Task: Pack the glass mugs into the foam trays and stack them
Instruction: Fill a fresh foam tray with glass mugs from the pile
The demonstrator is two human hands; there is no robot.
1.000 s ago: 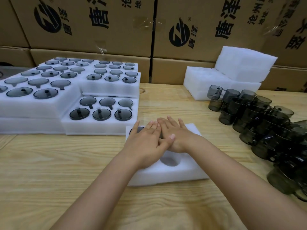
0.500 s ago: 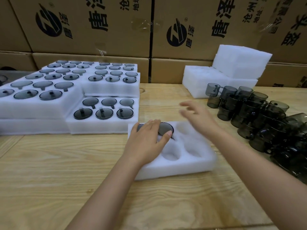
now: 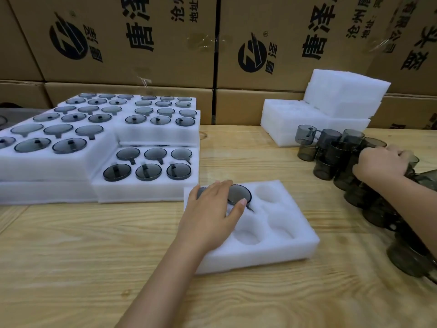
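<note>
A white foam tray (image 3: 283,247) lies on the wooden table in front of me. Its far-left pockets hold two smoky glass mugs (image 3: 239,194), and the other pockets are bare. My left hand (image 3: 212,209) rests flat on these mugs with straight fingers, partly covering them. At the right stands a heap of loose smoky glass mugs (image 3: 331,150). My right hand (image 3: 380,163) lies on top of the heap, its fingers curled over one mug.
Filled foam trays (image 3: 146,185) with mugs are stacked in steps at the left. A pile of unfilled foam trays (image 3: 295,114) sits at the back right. Printed cardboard boxes (image 3: 142,43) wall off the table's far edge.
My right hand left the tray and swung right onto the mug heap. The left hand stayed on the mugs in the tray.
</note>
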